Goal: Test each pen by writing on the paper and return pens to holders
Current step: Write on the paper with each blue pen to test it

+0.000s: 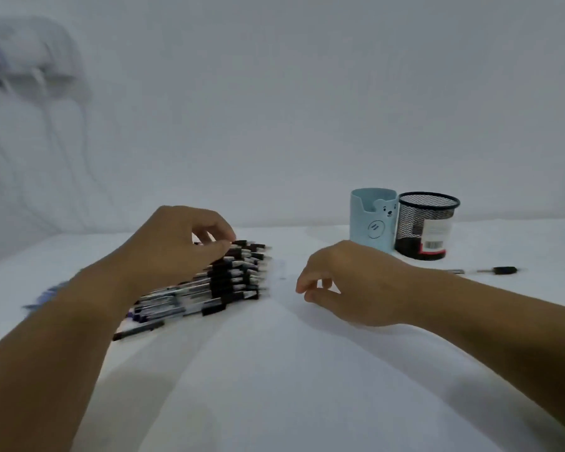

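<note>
White table (pixel 274 386) is stretching out under both my arms, and I cannot pick out the paper on it, because everything down here is looking white. Near my left arm a big row of pens (pixel 216 288) is lying side by side, caps pointing toward the middle. That is a lot of pens waiting, so I am thinking the job is only just beginning. At the back on the right the blue cup (pixel 372 220) with a bear face and the black mesh cup (pixel 424 226) are standing side by side. Neither is showing any pens sticking up, so I am guessing none have gone back yet. My left hand (pixel 177 246) is reaching over the far end of the row with fingers curled, and the tips are pinching at a top pen's cap. My right hand (pixel 349 282) is hovering over the table with fingers loosely bent, holding nothing. One lone pen (pixel 490 271) is lying just in front of the black cup, off by itself.
</note>
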Demonstrator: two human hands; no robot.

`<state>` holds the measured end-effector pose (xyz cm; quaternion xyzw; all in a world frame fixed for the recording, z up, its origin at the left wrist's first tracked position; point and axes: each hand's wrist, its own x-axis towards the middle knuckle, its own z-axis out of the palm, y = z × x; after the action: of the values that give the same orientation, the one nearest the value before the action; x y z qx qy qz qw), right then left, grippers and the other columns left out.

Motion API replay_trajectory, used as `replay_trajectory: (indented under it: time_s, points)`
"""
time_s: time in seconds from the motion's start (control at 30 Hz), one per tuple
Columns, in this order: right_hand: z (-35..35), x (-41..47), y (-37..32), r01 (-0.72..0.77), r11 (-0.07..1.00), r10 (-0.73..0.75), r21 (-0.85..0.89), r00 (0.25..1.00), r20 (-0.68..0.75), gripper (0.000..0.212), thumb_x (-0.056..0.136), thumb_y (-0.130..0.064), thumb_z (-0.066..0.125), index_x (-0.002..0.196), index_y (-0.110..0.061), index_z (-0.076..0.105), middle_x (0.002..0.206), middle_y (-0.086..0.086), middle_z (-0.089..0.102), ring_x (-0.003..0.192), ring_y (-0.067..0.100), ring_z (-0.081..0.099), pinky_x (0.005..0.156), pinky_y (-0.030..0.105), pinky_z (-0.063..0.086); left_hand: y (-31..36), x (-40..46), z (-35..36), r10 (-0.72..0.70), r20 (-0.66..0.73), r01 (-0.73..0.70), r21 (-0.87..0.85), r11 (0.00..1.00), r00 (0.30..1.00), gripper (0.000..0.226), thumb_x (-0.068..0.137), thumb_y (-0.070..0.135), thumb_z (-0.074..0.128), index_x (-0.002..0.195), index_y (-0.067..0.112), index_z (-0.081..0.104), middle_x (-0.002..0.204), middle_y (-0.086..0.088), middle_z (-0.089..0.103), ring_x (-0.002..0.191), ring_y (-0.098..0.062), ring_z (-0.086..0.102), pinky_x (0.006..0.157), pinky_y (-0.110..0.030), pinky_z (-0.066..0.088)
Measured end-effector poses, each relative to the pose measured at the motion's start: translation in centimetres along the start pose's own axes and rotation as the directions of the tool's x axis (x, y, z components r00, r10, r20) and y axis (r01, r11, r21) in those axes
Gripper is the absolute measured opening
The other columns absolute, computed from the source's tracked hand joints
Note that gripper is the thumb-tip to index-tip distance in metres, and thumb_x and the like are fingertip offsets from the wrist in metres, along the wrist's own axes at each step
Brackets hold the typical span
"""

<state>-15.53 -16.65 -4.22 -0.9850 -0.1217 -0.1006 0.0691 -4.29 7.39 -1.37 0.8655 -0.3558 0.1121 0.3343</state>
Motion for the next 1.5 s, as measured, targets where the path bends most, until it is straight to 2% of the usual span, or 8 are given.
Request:
replay_trajectory:
  time_s: [0.13,0.23,0.47,0.63,0.83,1.03,1.2,1.5]
  points:
    - [2.1,2.8,-3.6,0.144,0.989,-0.144,-0.016,0.987,-0.069,0.018,0.099,-0.033,0.051,0.097,-0.030,0.069,0.091,-0.019,0.058,0.081,0.004,0.045,0.079,0.028,0.045,-4.8,-0.1,-4.1,-0.223,-0.023,0.224,0.149,0.963,0.975,0.026,0.088,0.008,0.068,0.085,0.033,0.075,0.092,0.012,0.071,0.080,-0.010,0.067,0.059,-0.020,0.051]
    - [3.4,4.3,-5.6,0.209,0.978,-0.210,-0.020,0.970,-0.120,0.024,0.094,-0.042,0.049,0.088,-0.026,0.065,0.085,-0.012,0.063,0.080,0.009,0.054,0.075,0.034,0.050,-7.7,-0.8,-6.2,-0.386,0.049,0.363,0.248,0.898,0.921,0.036,0.086,-0.004,0.063,0.089,0.030,0.073,0.102,0.007,0.070,0.079,-0.003,0.062,0.059,-0.014,0.043]
    - [5.6,5.2,-5.6,0.225,0.971,-0.209,0.081,0.962,-0.174,0.034,0.087,-0.054,0.040,0.084,-0.031,0.065,0.077,-0.017,0.057,0.075,0.006,0.054,0.066,0.028,0.048,-9.6,-1.9,-8.0,-0.550,0.222,0.456,0.361,0.814,0.805,0.041,0.078,-0.008,0.072,0.090,0.031,0.073,0.112,-0.001,0.069,0.098,-0.011,0.060,0.075,-0.022,0.045]
    - [5.8,5.1,-5.9,0.208,0.972,-0.187,0.106,0.966,-0.178,0.028,0.087,-0.051,0.043,0.083,-0.033,0.064,0.076,-0.020,0.055,0.076,0.003,0.054,0.064,0.023,0.045,-9.6,-2.0,-7.9,-0.520,0.201,0.448,0.315,0.837,0.830,0.025,0.076,0.007,0.084,0.083,0.030,0.079,0.108,-0.010,0.074,0.099,-0.027,0.067,0.085,-0.034,0.051]
    - [5.4,4.8,-6.9,0.165,0.984,-0.143,0.065,0.956,-0.256,0.028,0.083,-0.056,0.048,0.078,-0.031,0.059,0.070,-0.018,0.052,0.069,0.005,0.051,0.061,0.027,0.044,-9.9,-2.2,-7.1,-0.510,0.157,0.451,0.301,0.840,0.845,0.014,0.081,0.013,0.082,0.083,0.027,0.079,0.105,-0.004,0.074,0.105,-0.018,0.064,0.079,-0.018,0.042]
    - [5.3,5.2,-8.1,0.166,0.986,-0.157,0.023,0.963,-0.221,0.028,0.094,-0.051,0.048,0.091,-0.029,0.066,0.087,-0.013,0.057,0.084,0.008,0.055,0.072,0.031,0.050,-9.4,-1.8,-7.5,-0.431,0.003,0.418,0.237,0.877,0.903,0.012,0.088,0.010,0.075,0.086,0.022,0.075,0.101,-0.002,0.073,0.073,-0.010,0.060,0.059,-0.020,0.042]
    - [5.2,5.6,-8.4,0.094,0.995,-0.085,0.037,0.975,-0.208,0.026,0.094,-0.051,0.053,0.090,-0.027,0.064,0.080,-0.011,0.053,0.084,0.008,0.052,0.076,0.029,0.047,-8.1,-0.9,-6.6,-0.265,-0.174,0.291,0.144,0.946,0.948,0.015,0.091,0.016,0.072,0.084,0.029,0.070,0.093,0.009,0.069,0.074,-0.006,0.056,0.065,-0.020,0.039]
    - [5.5,5.9,-8.1,0.058,0.984,-0.020,0.167,0.975,-0.221,0.033,0.085,-0.058,0.067,0.086,-0.025,0.067,0.067,-0.013,0.051,0.072,0.005,0.049,0.061,0.025,0.036,-3.7,-0.2,-2.5,0.003,-0.256,0.000,0.011,1.000,0.967,0.017,0.091,0.013,0.070,0.089,0.030,0.069,0.084,0.015,0.067,0.078,-0.004,0.058,0.066,-0.004,0.039]
